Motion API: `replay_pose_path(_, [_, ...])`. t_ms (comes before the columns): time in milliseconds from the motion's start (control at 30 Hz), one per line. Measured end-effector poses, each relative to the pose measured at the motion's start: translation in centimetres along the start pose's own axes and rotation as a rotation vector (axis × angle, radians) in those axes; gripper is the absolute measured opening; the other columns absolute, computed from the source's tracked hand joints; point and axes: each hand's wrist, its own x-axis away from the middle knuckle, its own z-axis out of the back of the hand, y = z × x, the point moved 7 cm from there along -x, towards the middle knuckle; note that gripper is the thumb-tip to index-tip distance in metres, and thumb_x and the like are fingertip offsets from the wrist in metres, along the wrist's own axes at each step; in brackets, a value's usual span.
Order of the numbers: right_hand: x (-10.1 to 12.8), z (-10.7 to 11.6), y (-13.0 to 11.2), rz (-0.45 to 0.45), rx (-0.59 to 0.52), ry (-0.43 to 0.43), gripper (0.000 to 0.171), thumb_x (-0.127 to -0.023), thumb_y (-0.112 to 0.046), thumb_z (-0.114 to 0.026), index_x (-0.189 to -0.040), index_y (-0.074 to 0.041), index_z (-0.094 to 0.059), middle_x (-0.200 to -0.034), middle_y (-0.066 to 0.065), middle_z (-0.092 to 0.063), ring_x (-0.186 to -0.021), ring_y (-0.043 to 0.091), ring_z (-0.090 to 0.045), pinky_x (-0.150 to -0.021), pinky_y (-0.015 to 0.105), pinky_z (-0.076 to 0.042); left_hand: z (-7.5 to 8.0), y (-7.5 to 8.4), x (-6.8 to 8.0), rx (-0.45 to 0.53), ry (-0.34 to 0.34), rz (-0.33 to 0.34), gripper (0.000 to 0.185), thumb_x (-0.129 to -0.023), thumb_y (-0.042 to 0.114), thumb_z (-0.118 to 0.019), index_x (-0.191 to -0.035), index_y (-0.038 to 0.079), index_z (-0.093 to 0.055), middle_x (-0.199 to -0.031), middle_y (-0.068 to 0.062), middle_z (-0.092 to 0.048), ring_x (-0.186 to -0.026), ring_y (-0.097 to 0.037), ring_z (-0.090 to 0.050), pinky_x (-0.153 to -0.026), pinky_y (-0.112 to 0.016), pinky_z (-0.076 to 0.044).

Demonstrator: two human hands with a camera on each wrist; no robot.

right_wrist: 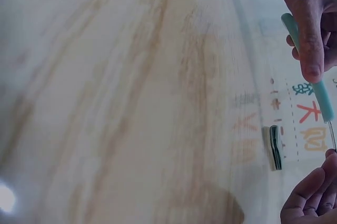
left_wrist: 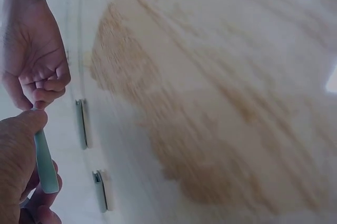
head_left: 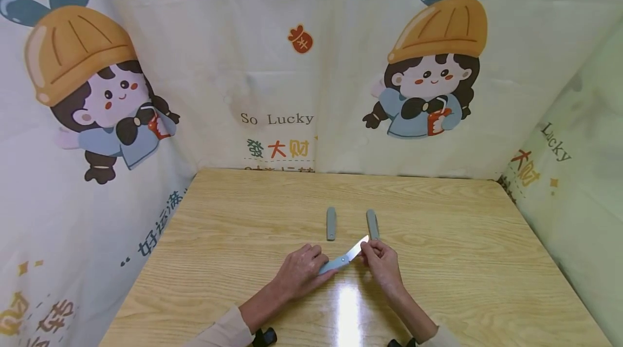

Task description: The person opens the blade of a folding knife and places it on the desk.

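The left hand point(head_left: 303, 271) grips a slim pale-blue handle point(head_left: 336, 264), the right hand point(head_left: 383, 266) pinching its silvery metal blade point(head_left: 357, 249), ideally by its flats.

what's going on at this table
A person's left hand grips the handle of a light-blue folding knife; the right hand appears to pinch its blade toward the tip. The blade is swung out. Two gray handle-shaped pieces lie just beyond on the wooden table.
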Motion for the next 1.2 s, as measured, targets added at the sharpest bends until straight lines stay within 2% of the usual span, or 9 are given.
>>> replay_pose_path(367, [-0.2, -0.2, 0.2, 0.001, -0.030, 0.031, 0.017, -0.101, -0.002, -0.061, -0.099, 0.014, -0.062, -0.079, 0.012, -0.071, -0.064, 0.010, -0.065, -0.063, 0.022, -0.054, 0.0, -0.1, 0.1, 0.026, 0.013, 0.088, 0.029, -0.080, 0.034, -0.089, -0.076, 0.013, -0.069, -0.073, 0.006, -0.056, -0.060, -0.006, -0.046, -0.050, -0.017, -0.043])
replay_pose_path(533, [-0.1, -0.3, 0.2, 0.005, -0.045, 0.041, 0.017, -0.101, -0.003, -0.061, -0.098, 0.014, -0.062, -0.078, 0.009, -0.070, -0.064, 0.010, -0.065, -0.063, 0.021, -0.055, 0.0, -0.3, -0.1, 0.024, 0.003, 0.124, 0.028, -0.080, 0.034, -0.088, -0.076, 0.014, -0.070, -0.073, 0.006, -0.058, -0.060, -0.006, -0.047, -0.049, -0.016, -0.042])
replay_pose_path(800, [0.0, -0.4, 0.2, 0.013, -0.064, 0.040, 0.019, -0.102, -0.004, -0.061, -0.100, 0.015, -0.061, -0.082, 0.013, -0.072, -0.068, 0.013, -0.069, -0.068, 0.026, -0.058, 0.4, -1.3, -0.3, -0.034, -0.033, 0.241, 0.034, -0.074, 0.045, -0.091, -0.081, 0.017, -0.073, -0.076, 0.007, -0.061, -0.063, -0.007, -0.052, -0.051, -0.019, -0.045])
replay_pose_path(967, [-0.2, -0.3, 0.0, 0.002, -0.052, 0.041, 0.022, -0.102, -0.006, -0.061, -0.105, 0.015, -0.060, -0.084, 0.015, -0.072, -0.069, 0.015, -0.070, -0.067, 0.027, -0.059, 0.6, -0.5, -0.4, -0.118, -0.046, 0.174, 0.032, -0.075, 0.042, -0.091, -0.085, 0.016, -0.076, -0.081, 0.004, -0.059, -0.068, -0.010, -0.053, -0.050, -0.019, -0.048])
replay_pose_path(1067, [-0.4, -0.3, -0.4, 0.004, -0.053, 0.048, 0.022, -0.102, -0.007, -0.061, -0.106, 0.015, -0.060, -0.085, 0.015, -0.072, -0.071, 0.016, -0.070, -0.070, 0.029, -0.059, 0.8, -0.2, -0.5, -0.156, -0.021, 0.140, 0.024, -0.077, 0.032, -0.090, -0.086, 0.015, -0.077, -0.082, 0.001, -0.056, -0.069, -0.010, -0.053, -0.049, -0.019, -0.049])
replay_pose_path(1200, [-0.5, -0.5, -1.1, 0.027, -0.059, 0.033, 0.023, -0.103, -0.009, -0.062, -0.108, 0.013, -0.062, -0.090, 0.018, -0.072, -0.075, 0.018, -0.071, -0.076, 0.034, -0.060, 0.9, -0.2, -0.5, -0.164, 0.015, 0.127, 0.018, -0.078, 0.022, -0.090, -0.086, 0.013, -0.077, -0.082, 0.001, -0.058, -0.067, -0.008, -0.054, -0.051, -0.019, -0.050])
